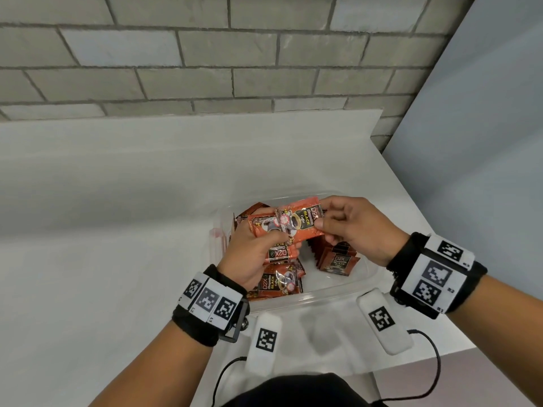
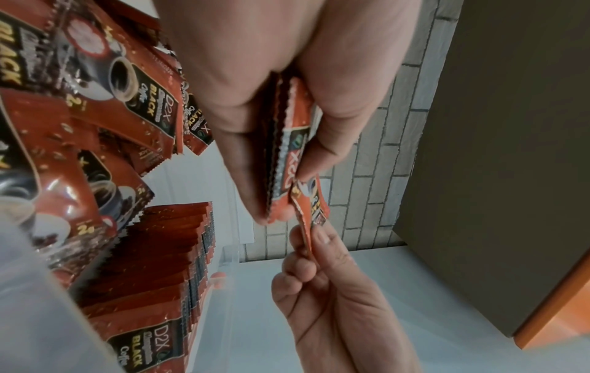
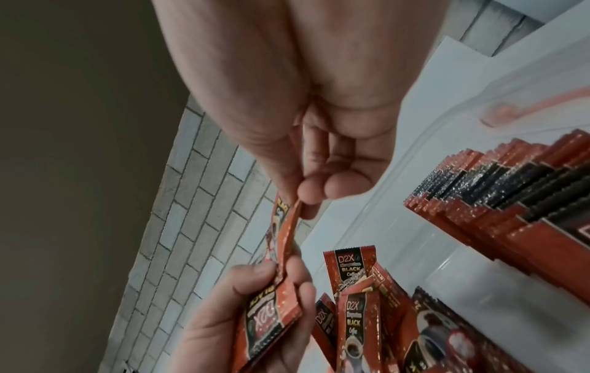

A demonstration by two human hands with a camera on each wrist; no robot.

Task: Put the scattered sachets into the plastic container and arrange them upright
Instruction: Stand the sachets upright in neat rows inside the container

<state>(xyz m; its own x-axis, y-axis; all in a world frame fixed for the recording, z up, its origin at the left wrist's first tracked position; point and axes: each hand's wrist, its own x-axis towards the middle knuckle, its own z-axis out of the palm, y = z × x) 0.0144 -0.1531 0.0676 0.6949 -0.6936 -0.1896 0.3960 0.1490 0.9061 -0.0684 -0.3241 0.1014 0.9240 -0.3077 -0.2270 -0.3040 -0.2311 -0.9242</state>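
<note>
Sachet [image 1: 302, 220], orange foil, sits centre of the head frame, above the container [image 1: 338, 292]. My right hand [image 1: 352, 227] pinches its right end between thumb and fingers. My left hand [image 1: 252, 254] is curled round a small bunch [image 1: 277, 254] of sachets and also touches the top sachet's left end. I judge these light, thin and floppy, with slick foil that slides, so grip at the crimped end seal, not the soft middle. A lone one will probably flop, so lean it on the row. Row [image 3: 498, 202] of upright sachets stands packed at right of the right wrist view. Loose pile [image 1: 282, 282] lies flat in the container's lower left. The container rests on a white counter [image 1: 117, 230], with a brick wall [image 1: 205, 54] across the top.
</note>
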